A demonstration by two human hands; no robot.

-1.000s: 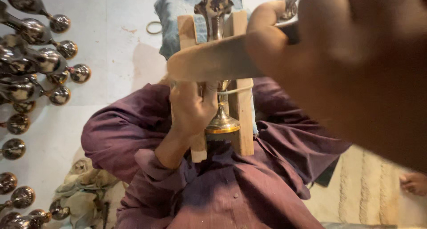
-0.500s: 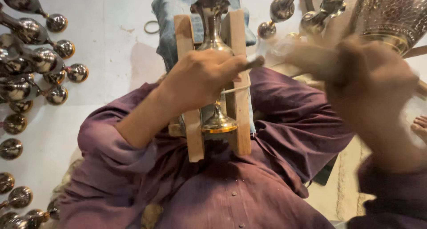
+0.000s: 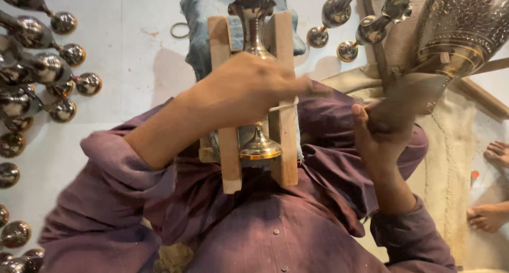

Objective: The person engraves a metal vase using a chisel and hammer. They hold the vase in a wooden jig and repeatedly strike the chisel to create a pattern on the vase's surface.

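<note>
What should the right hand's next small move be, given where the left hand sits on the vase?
Probably bring the right hand and its blurred tool down toward the thin tool's tip at the left hand. That hand already rests over the brass vase lying between the wooden rails, while the right is raised and apart.

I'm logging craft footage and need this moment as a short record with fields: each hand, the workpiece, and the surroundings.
left hand: rests over a brass vase, holding a thin tool against it
right hand: grips a blurred mallet
workpiece: vase lies between two wooden slats on the lap
padding: blue cloth
surroundings: metal vases on floor, large engraved vase, bare feet
</note>
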